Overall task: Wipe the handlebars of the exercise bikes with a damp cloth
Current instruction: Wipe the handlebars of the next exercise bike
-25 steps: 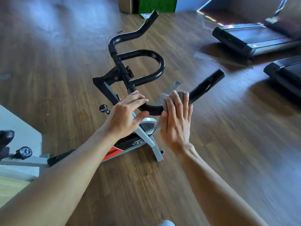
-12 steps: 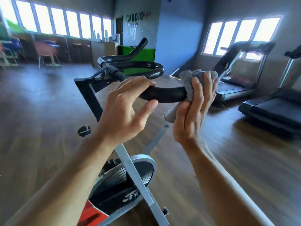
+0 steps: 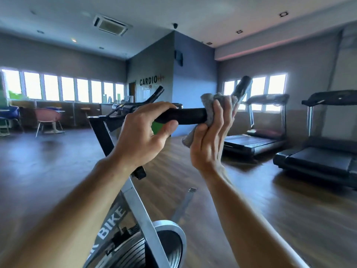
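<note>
1. Nearest to the camera is the exercise bike (image 3: 135, 206), with a silver frame that carries the word "BIKE" and a flywheel (image 3: 170, 246) at the bottom edge.
2. Above it, the left hand (image 3: 143, 136) grips the black handlebar (image 3: 185, 116); its fingers are curled over the top of the bar and the thumb presses from below.
3. Just beside it, on the right, the right hand (image 3: 210, 140) holds the grey cloth (image 3: 210, 105) wrapped round the same bar. The fingers are closed on the cloth, and one corner of it hangs under the bar.
4. Past the cloth, the end of the bar rises up, tilted to the right.
5. Further away, two treadmills (image 3: 316, 157) stand on the wooden floor (image 3: 251, 200) at the right.
6. At the far wall there are windows, a pink chair (image 3: 48, 118) and the sign "CARDIO" (image 3: 148, 81).
</note>
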A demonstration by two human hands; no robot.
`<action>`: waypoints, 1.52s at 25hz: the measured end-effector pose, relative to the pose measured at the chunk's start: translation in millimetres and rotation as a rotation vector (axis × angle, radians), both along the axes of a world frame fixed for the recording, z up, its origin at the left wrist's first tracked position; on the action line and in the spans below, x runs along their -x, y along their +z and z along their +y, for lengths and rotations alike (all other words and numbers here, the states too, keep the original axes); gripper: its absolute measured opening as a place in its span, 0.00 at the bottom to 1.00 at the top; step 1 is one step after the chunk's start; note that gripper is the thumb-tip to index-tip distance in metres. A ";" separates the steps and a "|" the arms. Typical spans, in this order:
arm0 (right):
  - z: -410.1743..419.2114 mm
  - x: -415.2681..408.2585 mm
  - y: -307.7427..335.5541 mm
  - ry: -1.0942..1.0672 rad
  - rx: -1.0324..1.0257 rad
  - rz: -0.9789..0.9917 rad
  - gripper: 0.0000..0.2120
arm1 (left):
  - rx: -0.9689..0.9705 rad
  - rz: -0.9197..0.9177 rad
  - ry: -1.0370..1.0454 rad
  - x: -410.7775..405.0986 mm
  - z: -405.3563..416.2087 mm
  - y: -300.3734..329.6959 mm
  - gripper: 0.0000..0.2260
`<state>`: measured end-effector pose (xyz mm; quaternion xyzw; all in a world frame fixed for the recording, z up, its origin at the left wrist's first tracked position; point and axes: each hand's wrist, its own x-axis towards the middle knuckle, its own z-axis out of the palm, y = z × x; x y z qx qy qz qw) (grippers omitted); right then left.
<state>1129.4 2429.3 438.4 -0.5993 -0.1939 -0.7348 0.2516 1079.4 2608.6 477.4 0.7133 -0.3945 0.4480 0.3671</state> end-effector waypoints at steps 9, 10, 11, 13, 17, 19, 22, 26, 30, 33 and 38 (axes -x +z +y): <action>-11.0 0.6 7.1 -0.053 0.036 0.018 0.23 | -0.005 0.039 -0.038 -0.3 5.7 2.9 0.14; -4.9 3.2 6.1 -0.073 0.077 0.009 0.24 | -0.004 0.040 -0.044 -0.1 6.2 3.2 0.14; -5.0 4.9 6.1 -0.099 0.109 0.008 0.24 | -0.006 0.045 -0.048 0.3 6.9 3.4 0.14; -21.9 4.2 9.5 -0.182 0.142 0.002 0.25 | -0.016 0.062 -0.054 0.8 8.2 4.1 0.15; -29.7 4.8 12.9 -0.171 0.108 0.020 0.25 | -0.015 0.087 -0.053 -0.5 9.3 4.8 0.15; -3.2 8.0 7.2 -0.194 0.151 -0.021 0.24 | -0.013 0.093 -0.052 -1.0 10.1 5.3 0.16; 4.3 8.0 8.7 -0.345 0.248 -0.085 0.22 | -0.021 0.131 -0.072 -2.0 13.5 6.7 0.17; -15.0 5.4 9.9 -0.368 0.172 -0.048 0.23 | -0.029 0.176 -0.063 -4.1 17.2 4.9 0.18; 16.8 13.9 9.3 -0.430 0.278 -0.082 0.20 | -0.053 0.162 -0.077 -3.3 18.3 5.8 0.16; 4.6 14.2 13.2 -0.549 0.340 -0.074 0.21 | -0.078 0.193 -0.069 -2.8 20.4 8.3 0.16; 9.3 17.6 4.8 -0.541 0.168 -0.012 0.30 | -0.025 0.199 -0.055 -5.0 19.6 3.1 0.17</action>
